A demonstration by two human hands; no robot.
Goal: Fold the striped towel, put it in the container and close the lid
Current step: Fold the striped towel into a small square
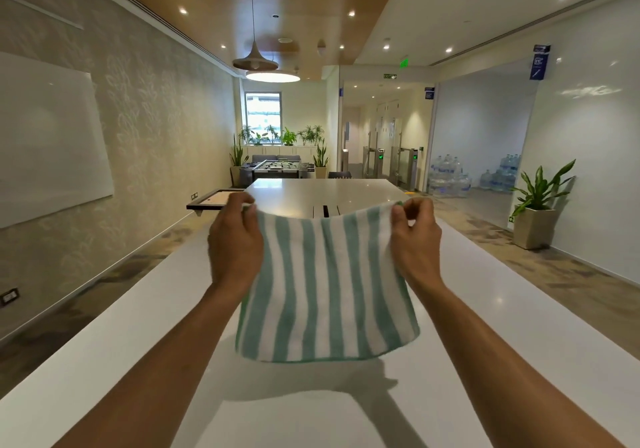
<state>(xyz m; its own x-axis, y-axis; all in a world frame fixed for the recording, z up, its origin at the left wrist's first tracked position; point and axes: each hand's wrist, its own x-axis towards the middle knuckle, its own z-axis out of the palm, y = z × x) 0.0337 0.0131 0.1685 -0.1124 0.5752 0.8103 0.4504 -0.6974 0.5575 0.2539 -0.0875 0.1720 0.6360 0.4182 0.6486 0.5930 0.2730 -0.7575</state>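
Observation:
The striped towel (325,285), green and white, hangs in the air above the long white table (104,361). My left hand (235,243) pinches its upper left corner. My right hand (414,239) pinches its upper right corner. The cloth is spread flat between both hands, stripes running vertically, its lower edge hanging free above the tabletop. No container or lid is in view.
The white table stretches ahead to a second table section (322,191). A dark framed tray (211,201) sits on a ledge at the left. A potted plant (535,212) stands on the floor at the right, with water bottles (450,177) beyond.

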